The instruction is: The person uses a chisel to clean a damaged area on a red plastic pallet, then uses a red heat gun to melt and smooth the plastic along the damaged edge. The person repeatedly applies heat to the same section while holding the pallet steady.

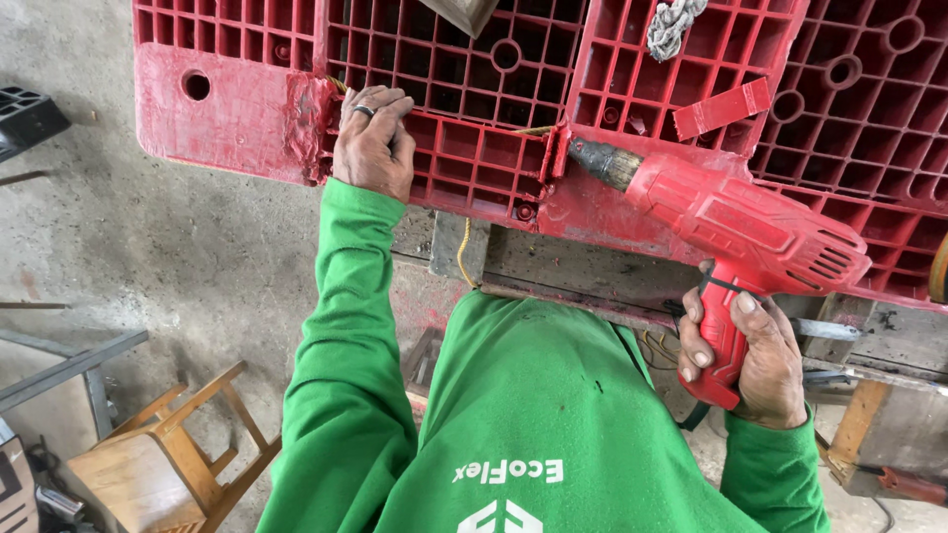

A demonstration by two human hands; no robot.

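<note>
A large red plastic pallet [454, 148] with a grid of ribs lies in front of me. My left hand [373, 143], a dark ring on one finger, rests on its near edge beside a cracked seam, fingers curled over the ribs. My right hand [743, 355] grips the handle of a red electric drill [736, 222]. The drill's chuck points left and touches the pallet edge at a second crack. A thin yellowish wire [533, 130] runs along the ribs between the two cracks. A loose red plastic strip [721, 109] lies on the pallet above the drill.
A wooden stool [168, 449] stands on the concrete floor at lower left, next to a grey metal bar [69, 365]. A grey braided rope [671, 25] lies on the pallet's far side. Wooden beams [869, 415] support the pallet at right.
</note>
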